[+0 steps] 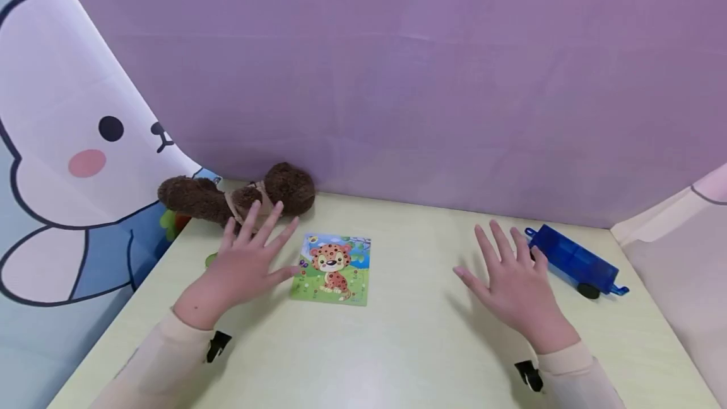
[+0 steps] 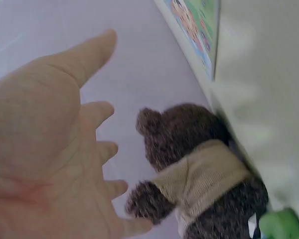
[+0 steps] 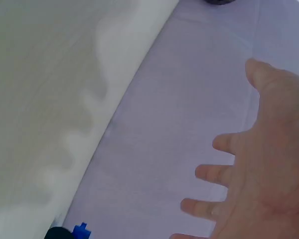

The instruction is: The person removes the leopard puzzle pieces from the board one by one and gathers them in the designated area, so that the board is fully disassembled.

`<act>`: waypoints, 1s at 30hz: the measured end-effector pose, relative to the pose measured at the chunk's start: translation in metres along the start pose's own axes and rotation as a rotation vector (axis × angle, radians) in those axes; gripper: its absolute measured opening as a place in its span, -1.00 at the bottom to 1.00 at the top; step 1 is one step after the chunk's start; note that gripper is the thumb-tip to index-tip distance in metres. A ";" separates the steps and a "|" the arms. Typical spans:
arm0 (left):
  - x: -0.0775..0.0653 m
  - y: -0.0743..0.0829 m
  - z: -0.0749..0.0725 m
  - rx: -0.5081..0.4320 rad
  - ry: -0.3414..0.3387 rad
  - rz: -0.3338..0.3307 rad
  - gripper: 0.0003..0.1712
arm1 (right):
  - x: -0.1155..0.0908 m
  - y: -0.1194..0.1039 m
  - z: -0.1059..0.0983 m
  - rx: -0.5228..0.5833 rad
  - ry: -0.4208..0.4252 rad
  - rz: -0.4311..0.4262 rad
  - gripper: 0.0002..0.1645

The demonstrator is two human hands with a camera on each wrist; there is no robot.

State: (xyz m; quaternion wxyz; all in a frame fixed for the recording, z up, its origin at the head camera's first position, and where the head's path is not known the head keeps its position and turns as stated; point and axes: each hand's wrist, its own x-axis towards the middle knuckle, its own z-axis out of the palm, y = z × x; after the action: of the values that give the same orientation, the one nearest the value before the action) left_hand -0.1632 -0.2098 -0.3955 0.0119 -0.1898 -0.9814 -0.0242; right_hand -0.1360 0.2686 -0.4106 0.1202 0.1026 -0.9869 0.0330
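Observation:
Fingers spread, my left hand hovers above the table between a brown teddy bear and a picture card. The teddy bear lies on its side at the back left; its knitted beige top shows in the left wrist view. Just right of that hand, the card shows a spotted leopard cub on grass. My right hand, also spread and holding nothing, is raised over the right half of the table. Beside its fingertips stands a translucent blue toy wagon with black wheels, partly hidden by the hand.
A pale table lies beneath both hands, with a purple cloth hanging behind it. A green item sits near the bear, largely hidden in the head view. Cartoon-printed fabric borders the left side.

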 end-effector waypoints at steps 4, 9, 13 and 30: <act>0.001 0.016 0.001 -0.021 -0.016 0.068 -0.16 | 0.010 -0.011 -0.004 0.058 -0.012 0.003 0.04; 0.006 0.041 0.008 -0.040 -0.045 0.119 -0.29 | 0.027 -0.034 -0.006 0.221 0.017 -0.040 -0.14; 0.011 0.061 0.013 -0.065 -0.133 0.088 -0.37 | 0.046 -0.061 -0.001 0.354 0.004 -0.091 -0.28; -0.002 0.077 0.033 -0.069 -0.148 0.081 -0.46 | 0.125 -0.165 0.056 0.677 -0.394 -0.201 -0.40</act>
State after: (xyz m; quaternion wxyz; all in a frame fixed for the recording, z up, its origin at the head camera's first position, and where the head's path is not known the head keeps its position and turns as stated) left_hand -0.1332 -0.1371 -0.4254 -0.0661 -0.2311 -0.9697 -0.0435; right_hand -0.2331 0.0778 -0.4277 -0.1091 0.2366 -0.9095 0.3240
